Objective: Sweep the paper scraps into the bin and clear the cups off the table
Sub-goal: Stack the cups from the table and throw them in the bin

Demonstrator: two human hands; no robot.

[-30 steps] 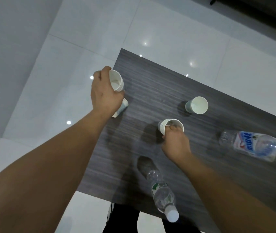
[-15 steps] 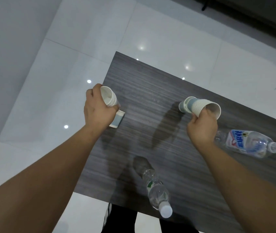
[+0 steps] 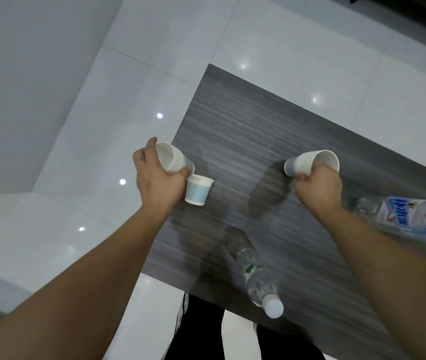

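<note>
My left hand (image 3: 158, 181) grips a tilted stack of white paper cups (image 3: 171, 158) at the left edge of the dark wooden table (image 3: 245, 131). A single cup with a blue band (image 3: 198, 189) stands on the table, touching that hand's fingers. My right hand (image 3: 315, 187) grips a second nested stack of cups (image 3: 310, 162), held sideways just above the table with its mouth to the right. No paper scraps and no bin are in view.
A clear plastic bottle with a white cap (image 3: 258, 279) lies near the table's front edge. A larger labelled bottle (image 3: 409, 219) lies at the right, close to my right forearm. White tiled floor surrounds the table; legs in black trousers (image 3: 201, 331) show below its front edge.
My right hand lifted a cup from mid table and carried it right to the other standing cup; that cup no longer stands there. My left hand stayed by the single cup.
</note>
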